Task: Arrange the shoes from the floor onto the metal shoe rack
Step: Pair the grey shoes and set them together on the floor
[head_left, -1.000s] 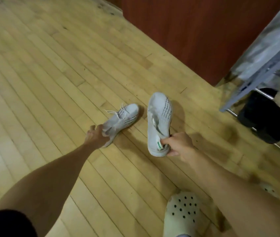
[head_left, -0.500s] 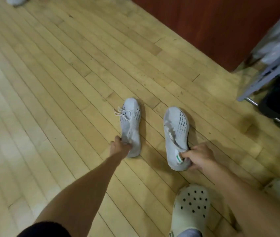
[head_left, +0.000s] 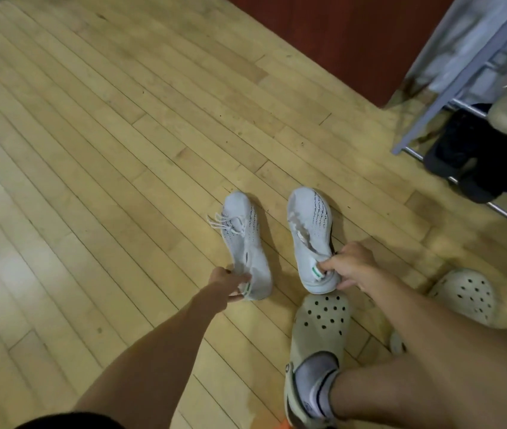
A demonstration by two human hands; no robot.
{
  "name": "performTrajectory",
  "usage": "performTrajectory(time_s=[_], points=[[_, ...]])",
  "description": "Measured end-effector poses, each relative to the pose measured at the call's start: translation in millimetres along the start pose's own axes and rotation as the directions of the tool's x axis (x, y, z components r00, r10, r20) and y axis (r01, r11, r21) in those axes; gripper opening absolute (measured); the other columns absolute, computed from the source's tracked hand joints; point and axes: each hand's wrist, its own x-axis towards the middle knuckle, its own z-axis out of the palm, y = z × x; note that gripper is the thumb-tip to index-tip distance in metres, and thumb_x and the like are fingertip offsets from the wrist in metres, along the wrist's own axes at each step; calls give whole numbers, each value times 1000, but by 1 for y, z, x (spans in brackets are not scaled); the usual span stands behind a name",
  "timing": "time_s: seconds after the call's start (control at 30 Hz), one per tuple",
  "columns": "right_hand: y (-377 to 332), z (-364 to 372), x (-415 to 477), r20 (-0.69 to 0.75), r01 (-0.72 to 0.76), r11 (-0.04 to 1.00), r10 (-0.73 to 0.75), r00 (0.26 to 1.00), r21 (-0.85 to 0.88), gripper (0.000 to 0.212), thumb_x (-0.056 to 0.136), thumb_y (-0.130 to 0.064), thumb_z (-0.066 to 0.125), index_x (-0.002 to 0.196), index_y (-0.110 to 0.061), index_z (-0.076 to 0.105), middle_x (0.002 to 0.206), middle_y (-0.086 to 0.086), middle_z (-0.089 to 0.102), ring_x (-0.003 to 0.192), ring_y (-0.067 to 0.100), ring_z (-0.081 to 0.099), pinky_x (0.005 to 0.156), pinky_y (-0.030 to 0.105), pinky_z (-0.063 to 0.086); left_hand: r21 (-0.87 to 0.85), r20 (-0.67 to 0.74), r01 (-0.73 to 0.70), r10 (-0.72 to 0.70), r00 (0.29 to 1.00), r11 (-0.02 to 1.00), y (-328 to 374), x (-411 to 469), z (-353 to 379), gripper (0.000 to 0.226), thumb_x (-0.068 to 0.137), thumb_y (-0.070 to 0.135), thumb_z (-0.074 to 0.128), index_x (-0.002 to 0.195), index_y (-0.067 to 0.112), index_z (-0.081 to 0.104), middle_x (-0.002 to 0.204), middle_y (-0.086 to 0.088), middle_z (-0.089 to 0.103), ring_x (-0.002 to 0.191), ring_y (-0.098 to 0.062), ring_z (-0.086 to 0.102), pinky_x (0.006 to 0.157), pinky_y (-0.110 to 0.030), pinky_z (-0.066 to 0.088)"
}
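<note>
Got my left hand [head_left: 230,281] fingers pinched on the left white knit sneaker [head_left: 244,243] heel and my right hand [head_left: 349,267] gripping the right white knit sneaker [head_left: 309,236], both on the wood floor [head_left: 106,150], so I'd lift level toward the metal shoe rack [head_left: 462,82], laces clear.

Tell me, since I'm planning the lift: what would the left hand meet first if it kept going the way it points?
The left hand already grips the left sneaker at its heel; beyond its toe, apparently only bare floor.

head cam | worn high | faces forward-down | near floor [head_left: 97,144] | single view
</note>
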Motion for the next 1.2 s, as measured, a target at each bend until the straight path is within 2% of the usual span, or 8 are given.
performTrajectory(time_s=[0.13, 0.37, 0.53, 0.7, 0.8, 1.03, 1.1, 1.2], points=[[2, -3, 2, 6, 16, 1000, -16, 1000, -13, 36, 74, -11, 81, 104, 2, 65, 103, 20, 70, 90, 34, 71, 75, 46, 61, -76, 99, 92, -84, 992, 993, 6, -6, 18, 21, 73, 9, 78, 80, 0, 60, 63, -10, 54, 53, -15, 49, 58, -31, 56], [-10, -9, -10, -25, 66, 991, -69, 997, -118, 33, 77, -18, 80, 101, -4, 63, 102, 16, 69, 89, 32, 70, 71, 44, 62, -169, 216, 123, -85, 973, 978, 29, -29, 12, 21, 73, 0, 77, 87, -2, 62, 85, -14, 61, 65, -21, 58, 62, -36, 55], [-35, -38, -31, -98, 129, 964, -155, 983, -234, 25, 79, -20, 78, 93, -4, 65, 91, 13, 68, 86, 29, 69, 75, 43, 61, -204, 86, -26, 44, 995, 979, 59, -68, 9, 19, 72, -1, 78, 74, -2, 60, 77, -13, 61, 64, -24, 59, 61, -36, 55], [-57, -84, -76, -231, 161, 907, -265, 936, -389, 28, 83, -15, 67, 64, -10, 48, 75, 7, 57, 61, 18, 54, 47, 23, 42, -153, 37, -238, 246, 968, 959, 100, -119, 5, 21, 72, 0, 79, 83, -5, 61, 78, -14, 63, 65, -22, 60, 68, -37, 54], [-59, -117, -109, -292, 181, 899, -312, 904, -399, 29, 79, -7, 67, 63, -10, 43, 77, 9, 54, 70, 24, 56, 42, 24, 40, -129, 52, -356, 365, 929, 925, 127, -152, 6, 19, 72, 0, 79, 78, -3, 62, 81, -13, 65, 68, -23, 61, 67, -37, 56], [-32, -206, -182, -477, 234, 930, -348, 807, -283, 13, 76, -8, 65, 66, -5, 57, 65, 10, 60, 50, 21, 58, 33, 17, 38, -69, 189, -613, 613, 767, 787, 189, -247, 43, 33, 77, 5, 76, 106, -6, 66, 105, -17, 68, 96, -29, 64, 73, -37, 58], [-20, -237, -200, -543, 260, 941, -338, 769, -217, 8, 75, -10, 65, 74, -3, 63, 63, 12, 63, 44, 20, 59, 31, 18, 40, -60, 242, -681, 672, 700, 730, 210, -271, 62, 36, 77, 5, 75, 110, -4, 65, 110, -16, 70, 91, -24, 66, 63, -31, 57], [-2, -284, -222, -640, 379, 924, -322, 698, -52, 18, 75, -6, 66, 89, 3, 70, 83, 19, 72, 64, 29, 71, 46, 28, 58, -77, 311, -750, 730, 608, 657, 241, -311, 99, 36, 77, 1, 73, 112, 0, 66, 109, -11, 71, 74, -14, 65, 48, -21, 54]])
